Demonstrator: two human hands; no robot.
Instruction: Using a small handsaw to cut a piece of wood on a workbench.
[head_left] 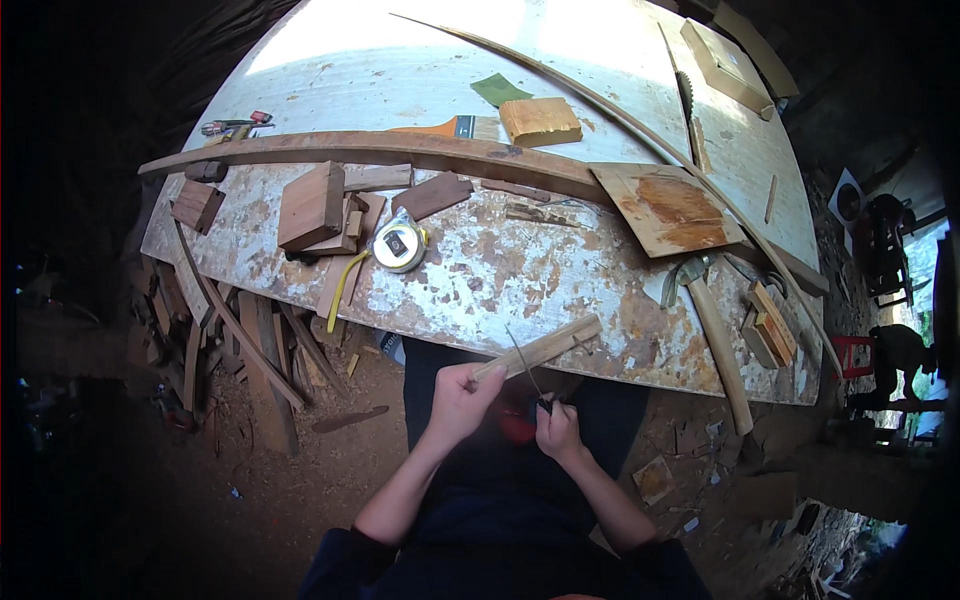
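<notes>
At the near edge of the worn workbench (470,290), my left hand (460,402) is closed around one end of a short wooden strip (562,338). The strip's other end reaches right, over the bench edge. My right hand (558,428) grips the dark handle of a thin-bladed tool (524,360). Its narrow blade slants up to the left and crosses the strip; whether it touches the wood, I cannot tell. The tool's exact kind is unclear. A small dark piece shows at the strip's right part.
A yellow-and-silver tape measure (398,246) sits left, by wooden blocks (312,208). On the right lie a hammer (716,345), a stained wooden board (665,208) and a small block stack (768,328). Long strips (440,150) cross the bench; wood offcuts (265,350) fill the lower left.
</notes>
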